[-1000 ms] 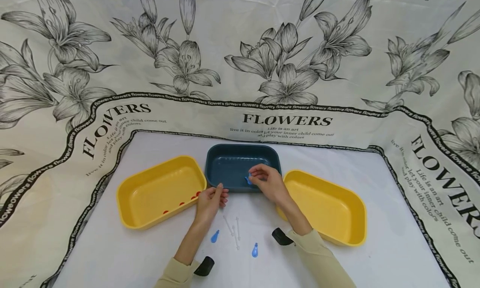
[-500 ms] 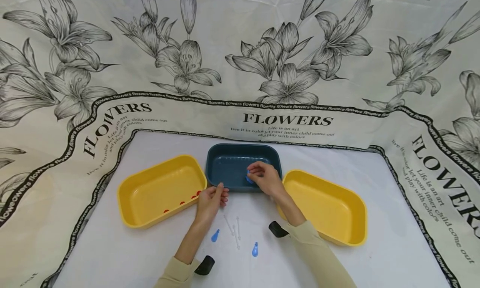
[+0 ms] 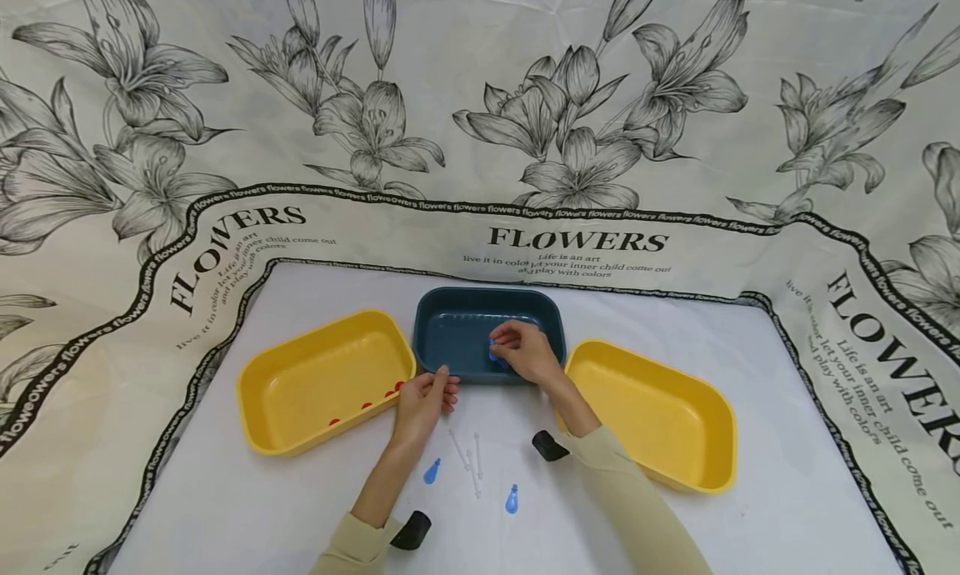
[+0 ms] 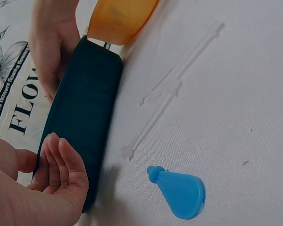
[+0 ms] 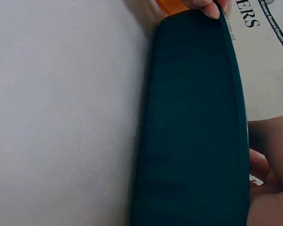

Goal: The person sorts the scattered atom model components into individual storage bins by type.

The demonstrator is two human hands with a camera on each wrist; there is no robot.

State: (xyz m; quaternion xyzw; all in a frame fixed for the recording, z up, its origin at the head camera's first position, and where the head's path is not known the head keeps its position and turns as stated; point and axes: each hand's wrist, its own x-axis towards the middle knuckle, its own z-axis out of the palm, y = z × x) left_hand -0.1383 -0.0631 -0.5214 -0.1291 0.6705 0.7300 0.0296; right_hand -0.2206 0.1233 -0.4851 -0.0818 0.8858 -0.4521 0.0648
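Note:
My left hand grips the near left rim of the dark teal plastic basin, thumb over the edge and fingers against the outer wall. Over the basin's right half, my right hand pinches a small blue plastic piece between thumb and fingertips. Much of that piece is hidden by the fingers, and the right wrist view shows only the basin's outer wall in front of the hand. Two similar teardrop-shaped pieces with knobbed necks lie on the white cloth: a left one and a right one.
Several thin clear sticks lie between the forearms. A yellow basin stands on the left, with several red bits along its near inner wall. Another yellow basin stands right, partly behind the right forearm. Flower-printed cloth walls the table.
The right hand has shifted slightly left inside the basin, carrying the blue piece with it. The left hand keeps its grip on the rim.

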